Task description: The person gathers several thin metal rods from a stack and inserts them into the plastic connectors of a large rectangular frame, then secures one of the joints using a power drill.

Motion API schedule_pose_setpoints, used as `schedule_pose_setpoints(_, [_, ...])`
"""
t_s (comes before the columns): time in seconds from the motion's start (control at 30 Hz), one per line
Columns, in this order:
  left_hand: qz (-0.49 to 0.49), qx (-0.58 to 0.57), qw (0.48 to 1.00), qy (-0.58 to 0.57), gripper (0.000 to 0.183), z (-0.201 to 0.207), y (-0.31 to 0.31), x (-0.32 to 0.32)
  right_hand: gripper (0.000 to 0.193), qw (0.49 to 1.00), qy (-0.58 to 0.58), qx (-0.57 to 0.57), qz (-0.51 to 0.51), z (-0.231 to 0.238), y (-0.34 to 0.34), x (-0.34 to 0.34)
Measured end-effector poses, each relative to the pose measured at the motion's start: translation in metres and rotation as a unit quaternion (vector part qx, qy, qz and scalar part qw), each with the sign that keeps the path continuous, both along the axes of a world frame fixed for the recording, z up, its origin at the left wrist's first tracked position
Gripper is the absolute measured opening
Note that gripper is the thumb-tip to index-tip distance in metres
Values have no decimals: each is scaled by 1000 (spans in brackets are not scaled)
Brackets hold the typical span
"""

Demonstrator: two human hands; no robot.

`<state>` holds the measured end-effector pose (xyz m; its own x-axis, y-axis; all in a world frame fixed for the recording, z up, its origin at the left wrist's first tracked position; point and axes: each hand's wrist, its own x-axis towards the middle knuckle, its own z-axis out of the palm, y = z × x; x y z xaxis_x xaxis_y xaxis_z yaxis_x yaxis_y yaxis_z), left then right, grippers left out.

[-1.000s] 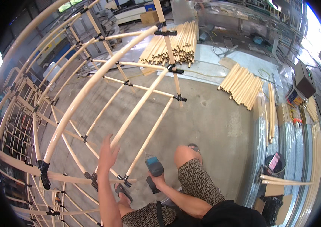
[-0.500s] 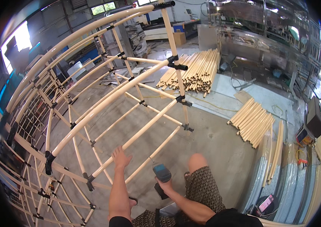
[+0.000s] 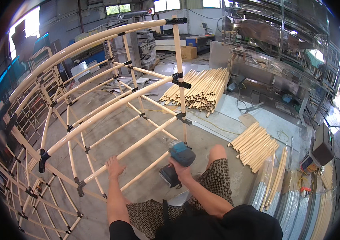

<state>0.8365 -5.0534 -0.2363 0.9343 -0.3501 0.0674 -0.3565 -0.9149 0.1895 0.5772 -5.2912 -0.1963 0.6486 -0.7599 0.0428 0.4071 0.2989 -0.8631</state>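
A large rack frame of beige pipes with black metal joints stands in front of me and to my left. My left hand [image 3: 115,166] rests on one of its lower pipes [image 3: 138,149], fingers stretched over it and thumb apart. In my right hand [image 3: 182,172] is a teal and black cordless drill [image 3: 182,154], its battery block low at the handle. The drill's nose points left and away, towards that pipe; the blurred tip does not show whether it touches. A black joint [image 3: 182,117] sits at the pipe's far right end, on an upright.
Cut beige pipes lie in a big pile [image 3: 198,90] at the back and a smaller stack [image 3: 254,146] on the right. Plastic-wrapped lengths [image 3: 294,200] cover the floor at lower right, near a dark box [image 3: 322,144]. A shiny metal structure [image 3: 278,60] stands behind.
My right hand has raised the drill and brought it closer to the lower pipe. The view has tilted up a little. My left hand stays on the same pipe.
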Motion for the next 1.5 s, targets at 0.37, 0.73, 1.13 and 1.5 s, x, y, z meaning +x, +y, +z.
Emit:
schedule_pose_setpoints(0.37, [61,-48,992,-103,65,0,-22,-14,12,997,-46,56,-28,68,-130,11])
schedule_pose_setpoints(0.73, [106,-11,992,-64,63,9,-57,-18,32,997,-33,72,14,153,-303,39])
schedule_pose_setpoints(1.13, [-248,-83,840,476,63,429,-264,4,22,969,233,-38,72,289,-385,9])
schedule_pose_setpoints(1.5, [-529,-36,843,89,23,715,-368,168,27,928,366,-59,-35,325,-394,61])
